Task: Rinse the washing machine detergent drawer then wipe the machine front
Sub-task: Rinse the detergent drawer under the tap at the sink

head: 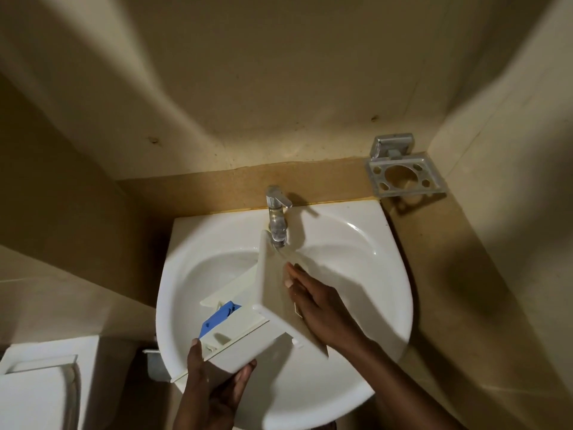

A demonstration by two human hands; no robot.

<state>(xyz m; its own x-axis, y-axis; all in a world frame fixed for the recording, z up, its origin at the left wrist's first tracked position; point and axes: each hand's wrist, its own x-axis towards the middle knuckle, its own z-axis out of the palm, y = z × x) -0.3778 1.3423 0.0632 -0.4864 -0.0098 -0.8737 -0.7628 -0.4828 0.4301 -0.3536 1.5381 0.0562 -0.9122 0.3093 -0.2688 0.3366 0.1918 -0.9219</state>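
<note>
Left hand (214, 378) grips the detergent drawer (273, 293), tilted under the tap (277, 218) so water drains into the sink (186, 240); right hand (313, 302), fingers straight, steadies it.

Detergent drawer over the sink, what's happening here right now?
A person is holding the white detergent drawer tilted over the sink, its far end right under the tap, where a little water seems to run onto it. The left hand grips the near end, by the blue insert. The right hand rests flat against the drawer's side, fingers straight. The rinse is under way; the machine front is not in view.
</note>
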